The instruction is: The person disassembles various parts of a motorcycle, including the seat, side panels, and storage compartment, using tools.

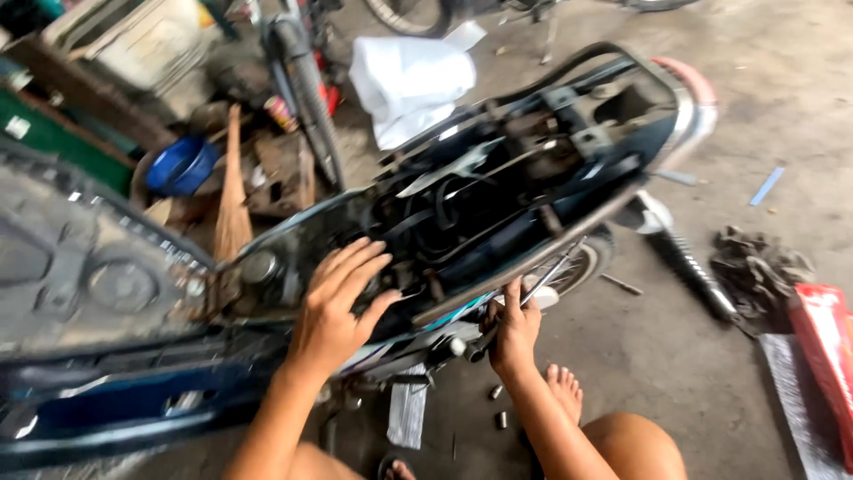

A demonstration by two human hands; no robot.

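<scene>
Motorcycle (498,191), dark blue, stands in the middle of the view on a concrete floor (711,373) with its seat off, so the frame cavity lies exposed: black cables, brackets and a grimy interior run the length of the body, ending at a red tail light (689,80). The left hand (338,307) lies flat against the upper edge of the body near the front of the cavity, fingers spread wide and thumb out, pressing rather than gripping. The right hand (513,333) is closed around a slim metal wrench (524,307), whose shaft slants up toward the lower side panel (the working end is too blurred to read). A chrome rear shock absorber (697,271) shows beside the rear wheel (577,262). Below the hands, small metal parts (498,404) lie on the floor near the person's bare foot (562,391). Further out: a heap of dark rags (755,271) to the right, a straw broom (233,191) and blue bowl (180,164) to the left, a white cloth (409,84) behind.
</scene>
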